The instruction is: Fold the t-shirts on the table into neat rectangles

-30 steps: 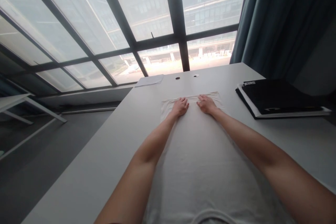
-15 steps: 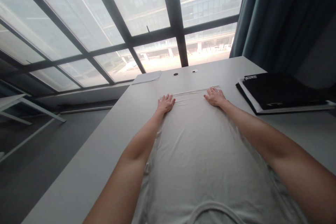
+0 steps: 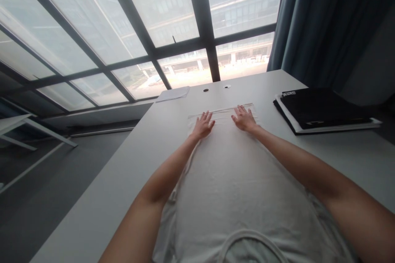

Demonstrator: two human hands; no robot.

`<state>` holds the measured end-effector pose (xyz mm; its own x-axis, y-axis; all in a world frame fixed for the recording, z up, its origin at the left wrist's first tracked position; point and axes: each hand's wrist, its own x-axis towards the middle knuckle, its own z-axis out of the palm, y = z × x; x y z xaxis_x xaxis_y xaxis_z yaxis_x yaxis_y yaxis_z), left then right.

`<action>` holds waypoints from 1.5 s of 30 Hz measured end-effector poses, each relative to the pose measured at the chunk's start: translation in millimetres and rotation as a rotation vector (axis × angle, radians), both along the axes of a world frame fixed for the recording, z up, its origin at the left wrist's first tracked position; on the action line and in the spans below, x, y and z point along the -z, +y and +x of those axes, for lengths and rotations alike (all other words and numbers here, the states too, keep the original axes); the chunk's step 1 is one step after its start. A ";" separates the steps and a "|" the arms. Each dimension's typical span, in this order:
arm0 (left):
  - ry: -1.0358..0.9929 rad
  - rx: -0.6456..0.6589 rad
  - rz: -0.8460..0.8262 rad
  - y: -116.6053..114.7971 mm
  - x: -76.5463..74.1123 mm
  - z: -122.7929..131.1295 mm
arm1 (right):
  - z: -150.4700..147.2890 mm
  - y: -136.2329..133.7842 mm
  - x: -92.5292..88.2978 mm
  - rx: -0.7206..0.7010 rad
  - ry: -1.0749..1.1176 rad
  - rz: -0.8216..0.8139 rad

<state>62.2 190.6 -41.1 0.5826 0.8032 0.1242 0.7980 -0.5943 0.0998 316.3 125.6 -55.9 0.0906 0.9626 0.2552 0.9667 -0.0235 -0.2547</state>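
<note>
The bottom edge cuts off the pale shirt (image 3: 234, 181) partway down its collar (image 3: 247, 234), and both your arms (image 3: 156, 187) run out of view. Your left hand (image 3: 203, 125) and right hand (image 3: 244, 120) hide the fabric beneath them. The lettering on the label (image 3: 289, 93) of the black stack (image 3: 330, 109) is too blurred for you to read, and the side table (image 3: 14, 123) is cut short at your left.

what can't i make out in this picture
Head view:
Pale, round-necked fabric shirt: near end cut off by the bottom edge.
The shirt's surface under the bare left hand and bare right hand: hidden by them.
Pale marking on the flat black bundle: too small and blurred to read.
</note>
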 end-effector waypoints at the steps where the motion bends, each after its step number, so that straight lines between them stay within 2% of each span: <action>1: 0.006 0.070 -0.027 -10.8 1.9 6.2 | -7.4 -3.9 0.6 -0.026 0.001 -0.027; 3: 0.032 0.134 -0.092 -28.2 2.8 15.0 | -17.5 -12.5 0.5 -0.052 -0.003 -0.082; 5: 0.020 0.108 -0.121 -38.7 -2.1 17.2 | -22.0 -23.4 -2.2 -0.045 -0.002 -0.114; 7: -0.060 0.075 -0.092 -44.9 -10.3 11.9 | -23.8 -38.3 -5.9 -0.028 0.002 -0.071; 9: -0.153 0.058 -0.036 -51.1 -16.0 0.0 | -25.3 -56.9 -7.3 -0.023 0.002 0.011; 11: -0.194 0.017 -0.016 -59.0 -15.2 -15.9 | -26.0 -76.2 -4.3 -0.035 0.003 0.062; 15: -0.173 -0.153 -0.060 -75.1 -1.9 -46.1 | -17.9 -102.8 6.1 -0.019 0.002 -0.052; 17: -0.172 -0.193 -0.056 -81.6 1.8 -54.8 | -11.3 -108.3 6.3 0.013 0.003 -0.111; 19: -0.185 -0.202 -0.027 -89.2 2.3 -58.3 | -7.0 -112.0 3.1 0.036 0.003 -0.101; 22: -0.194 -0.163 0.010 -105.2 3.1 -58.3 | -6.0 -120.1 -0.4 0.021 -0.007 -0.049; 24: -0.176 -0.137 0.001 -117.0 5.4 -58.8 | -6.1 -127.4 0.9 0.014 -0.007 -0.074; 27: -0.152 -0.145 -0.013 -130.7 6.9 -62.5 | -3.7 -138.4 5.1 0.047 -0.001 -0.114; 30: -0.157 -0.147 0.014 -140.9 4.3 -66.0 | -1.7 -147.6 7.0 0.061 -0.006 -0.064; 36: -0.104 -0.150 -0.018 -167.5 3.0 -66.0 | -8.8 -165.4 5.6 0.039 -0.010 -0.072; 40: -0.112 -0.166 0.032 -186.4 2.1 -65.7 | -19.1 -180.4 5.9 0.003 -0.021 -0.009; 45: 0.017 -0.171 -0.078 -203.4 3.6 -62.9 | -27.9 -191.7 9.2 -0.075 -0.013 -0.126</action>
<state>-0.8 -12.8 -44.7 0.4386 0.8974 0.0484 0.8886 -0.4411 0.1258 288.4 -66.1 -65.1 0.0150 0.9911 0.1322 0.9701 0.0176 -0.2421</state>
